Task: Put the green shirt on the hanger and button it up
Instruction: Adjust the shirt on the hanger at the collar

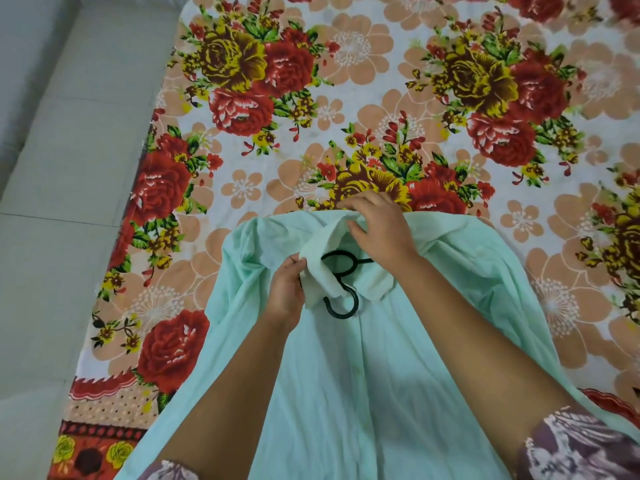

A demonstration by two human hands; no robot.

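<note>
Green shirt (346, 375) lengthwise, collar (320, 278) far, hanger hook (341, 311) nearward; left hand (285, 292), right hand (381, 230) fingers (358, 232) pinch collar.

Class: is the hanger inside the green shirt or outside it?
Inside: only the hook of the hanger shows at the collar; the green shirt hides the rest.

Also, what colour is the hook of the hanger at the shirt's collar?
Black. The hanger hook shows best in the head view, dark against the pale green shirt.
</note>
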